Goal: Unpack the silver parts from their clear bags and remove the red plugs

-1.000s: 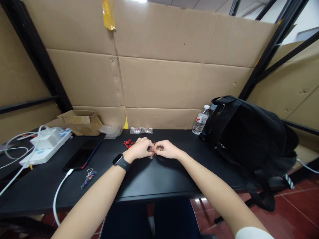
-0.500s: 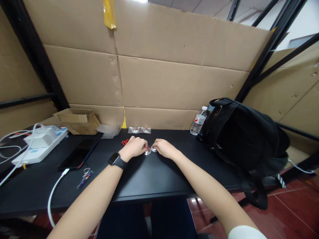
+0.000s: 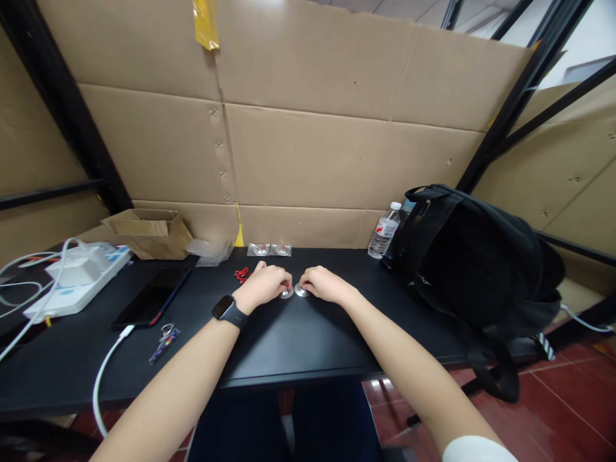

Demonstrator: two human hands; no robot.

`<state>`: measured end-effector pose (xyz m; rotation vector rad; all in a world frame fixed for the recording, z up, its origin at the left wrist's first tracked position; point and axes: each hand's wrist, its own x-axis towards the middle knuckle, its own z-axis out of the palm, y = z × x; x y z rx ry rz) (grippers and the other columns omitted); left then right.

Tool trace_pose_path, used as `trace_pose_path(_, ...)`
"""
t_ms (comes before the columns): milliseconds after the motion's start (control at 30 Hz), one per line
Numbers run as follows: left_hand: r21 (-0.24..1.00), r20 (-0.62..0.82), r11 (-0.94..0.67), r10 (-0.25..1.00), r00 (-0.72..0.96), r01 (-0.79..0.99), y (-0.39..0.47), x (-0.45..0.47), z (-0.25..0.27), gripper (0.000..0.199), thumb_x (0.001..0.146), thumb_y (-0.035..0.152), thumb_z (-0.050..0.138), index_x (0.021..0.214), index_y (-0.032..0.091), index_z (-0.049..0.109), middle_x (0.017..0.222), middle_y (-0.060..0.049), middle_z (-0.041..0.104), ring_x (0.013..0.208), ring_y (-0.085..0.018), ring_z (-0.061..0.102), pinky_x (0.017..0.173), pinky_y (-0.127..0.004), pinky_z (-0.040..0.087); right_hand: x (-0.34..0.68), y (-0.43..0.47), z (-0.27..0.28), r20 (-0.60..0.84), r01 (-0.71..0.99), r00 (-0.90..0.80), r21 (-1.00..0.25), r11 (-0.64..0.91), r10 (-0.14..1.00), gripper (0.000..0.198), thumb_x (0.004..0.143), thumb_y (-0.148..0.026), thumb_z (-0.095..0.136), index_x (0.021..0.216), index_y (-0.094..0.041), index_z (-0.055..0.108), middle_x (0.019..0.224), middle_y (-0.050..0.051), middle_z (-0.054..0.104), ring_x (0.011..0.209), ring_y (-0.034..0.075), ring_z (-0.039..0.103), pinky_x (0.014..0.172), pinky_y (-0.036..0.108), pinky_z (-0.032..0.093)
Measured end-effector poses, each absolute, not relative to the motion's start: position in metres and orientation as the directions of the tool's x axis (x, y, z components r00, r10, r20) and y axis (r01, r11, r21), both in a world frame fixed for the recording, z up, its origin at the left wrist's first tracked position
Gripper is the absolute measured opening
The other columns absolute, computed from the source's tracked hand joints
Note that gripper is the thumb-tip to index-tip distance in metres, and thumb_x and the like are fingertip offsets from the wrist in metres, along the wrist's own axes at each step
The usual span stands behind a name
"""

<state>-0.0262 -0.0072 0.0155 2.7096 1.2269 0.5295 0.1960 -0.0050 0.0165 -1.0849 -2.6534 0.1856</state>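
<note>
Over the middle of the black table (image 3: 298, 340), my left hand (image 3: 267, 283), with a dark watch on its wrist, is closed in a pinch on a small shiny silver disc (image 3: 287, 294). A bit of red shows at its fingertips. Just to the right, my right hand (image 3: 320, 284) pinches a second silver disc (image 3: 301, 291). Both discs are down at the table surface, side by side with a narrow gap. Behind my left hand lies a bunch of red cord (image 3: 242, 275). Further back, clear packets (image 3: 269, 250) hold similar silver discs with red on them.
On the left are a white power strip (image 3: 81, 289), a dark phone (image 3: 151, 298), a keychain (image 3: 165, 344), a cardboard box (image 3: 149, 234) and clear plastic bags (image 3: 210, 251). A water bottle (image 3: 384, 232) and black backpack (image 3: 481, 276) stand right. Cardboard panels (image 3: 337, 160) close the back.
The two discs were nearly touching and have moved slightly apart. My right hand has shifted a little to the right with its disc. The camera view has tilted slightly.
</note>
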Motion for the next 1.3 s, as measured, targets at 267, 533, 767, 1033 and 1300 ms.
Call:
trace_pose_path(267,0.275,0.292,-0.640,0.766,0.572,0.717,0.000,-0.026,0.010,0.016,0.084,0.017,0.061,0.073,0.024,0.069,0.072,0.000,0.073,0.073,-0.019,0.065,0.090,-0.036,0.033,0.201,-0.003,0.014,0.176,0.649,-0.700,-0.248,0.719,0.693,0.020,0.086,-0.007,0.061,0.090,-0.018,0.077,0.089,0.007,0.075,0.085,0.019,0.068,0.080,0.025,0.046)
trace_pose_path(533,0.347,0.402,-0.639,0.762,0.507,0.686,0.003,-0.028,0.014,0.012,0.089,0.022,0.059,0.087,0.024,0.071,0.085,0.000,0.077,0.081,-0.019,0.068,0.082,-0.029,0.041,0.205,-0.002,0.015,0.347,0.625,-0.621,-0.323,0.711,0.703,0.016,0.089,-0.012,0.062,0.086,-0.020,0.075,0.088,0.004,0.073,0.081,0.015,0.066,0.076,0.023,0.046)
trace_pose_path(767,0.525,0.516,-0.590,0.794,0.322,0.613,0.004,-0.026,0.018,0.011,0.090,0.027,0.061,0.088,0.023,0.072,0.086,0.000,0.076,0.079,-0.018,0.069,0.080,-0.029,0.048,0.204,0.007,0.013,0.569,0.513,-0.264,-0.600,0.613,0.779,0.014,0.090,-0.026,0.063,0.089,-0.018,0.075,0.082,0.003,0.074,0.063,0.013,0.062,0.063,0.024,0.047)
trace_pose_path(1033,0.743,0.537,-0.591,0.806,0.247,0.314,0.010,-0.013,0.005,0.017,0.088,0.036,0.065,0.092,0.020,0.070,0.095,-0.005,0.076,0.090,-0.020,0.072,0.089,-0.033,0.054,0.188,0.002,0.007,0.464,0.164,-0.189,-0.854,0.494,0.865,0.019,0.083,-0.036,0.071,0.088,-0.018,0.072,0.085,0.005,0.075,0.076,0.017,0.070,0.069,0.027,0.056)
trace_pose_path(1300,0.730,0.535,-0.596,0.803,0.264,0.334,0.008,-0.013,0.004,0.016,0.087,0.034,0.066,0.091,0.020,0.072,0.093,-0.004,0.076,0.089,-0.021,0.071,0.087,-0.034,0.054,0.185,0.002,0.002,0.245,-0.109,-0.295,-0.969,0.222,0.924,0.032,0.082,-0.046,0.074,0.094,-0.020,0.061,0.102,0.005,0.068,0.080,0.018,0.075,0.067,0.028,0.060)
